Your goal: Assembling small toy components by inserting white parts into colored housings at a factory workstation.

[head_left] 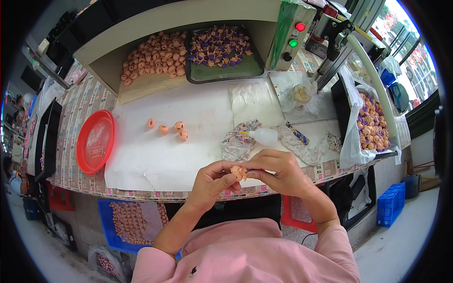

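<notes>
At the front edge of the table both my hands are close together. My left hand [212, 184] is closed around a small peach-coloured doll head [236, 172]. My right hand [278, 172] pinches a small purple-and-peach doll body [245, 172] against it, mostly covered by the fingers. Beyond and to the left, several loose doll heads [163, 129] lie on white paper [141, 162]. A heap of the same heads [158, 55] fills the shelf bay at the back, beside a dark green tray [203, 74] of purple-and-peach bodies [220, 46].
A red round dish [96, 141] stands at the left. Crumpled cloth [238, 141], a white squeeze bottle [264, 136] and a glue tube [298, 134] lie beyond my right hand. At the right is a lined box of assembled figures [373, 125]; a blue crate [113, 240] of heads sits below.
</notes>
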`<act>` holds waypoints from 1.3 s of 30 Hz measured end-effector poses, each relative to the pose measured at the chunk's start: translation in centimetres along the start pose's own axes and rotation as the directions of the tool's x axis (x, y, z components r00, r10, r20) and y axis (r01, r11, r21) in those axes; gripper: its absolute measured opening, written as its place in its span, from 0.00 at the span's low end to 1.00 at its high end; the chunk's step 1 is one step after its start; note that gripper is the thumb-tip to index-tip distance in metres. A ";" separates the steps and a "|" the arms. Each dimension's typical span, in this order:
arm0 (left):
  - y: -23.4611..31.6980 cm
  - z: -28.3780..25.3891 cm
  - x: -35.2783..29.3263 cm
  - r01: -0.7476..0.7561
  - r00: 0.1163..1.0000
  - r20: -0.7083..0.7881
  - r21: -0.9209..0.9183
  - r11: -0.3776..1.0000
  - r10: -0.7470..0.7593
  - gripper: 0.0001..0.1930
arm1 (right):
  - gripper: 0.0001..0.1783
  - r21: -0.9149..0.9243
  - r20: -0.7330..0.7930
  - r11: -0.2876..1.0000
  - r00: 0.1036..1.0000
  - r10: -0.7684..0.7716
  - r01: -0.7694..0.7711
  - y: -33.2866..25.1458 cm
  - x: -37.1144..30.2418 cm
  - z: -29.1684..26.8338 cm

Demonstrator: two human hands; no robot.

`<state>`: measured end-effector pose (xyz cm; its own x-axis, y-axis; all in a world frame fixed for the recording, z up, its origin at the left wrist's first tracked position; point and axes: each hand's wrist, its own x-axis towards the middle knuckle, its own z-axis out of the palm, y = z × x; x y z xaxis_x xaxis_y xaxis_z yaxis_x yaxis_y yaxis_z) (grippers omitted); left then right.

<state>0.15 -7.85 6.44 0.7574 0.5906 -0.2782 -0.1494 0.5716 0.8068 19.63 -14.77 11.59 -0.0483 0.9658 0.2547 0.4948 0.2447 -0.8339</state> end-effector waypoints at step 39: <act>1.2 6.4 1.5 0.115 0.988 -0.070 -0.252 0.961 -0.137 0.14 | 0.11 -0.674 -0.716 0.700 0.438 -0.543 -0.234 1.6 6.2 -28.6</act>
<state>5.19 -9.91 10.36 0.7246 0.5453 -0.4214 -0.2166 0.7608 0.6118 44.91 -10.81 25.87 0.3316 0.2283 0.9154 0.9429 -0.1126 -0.3135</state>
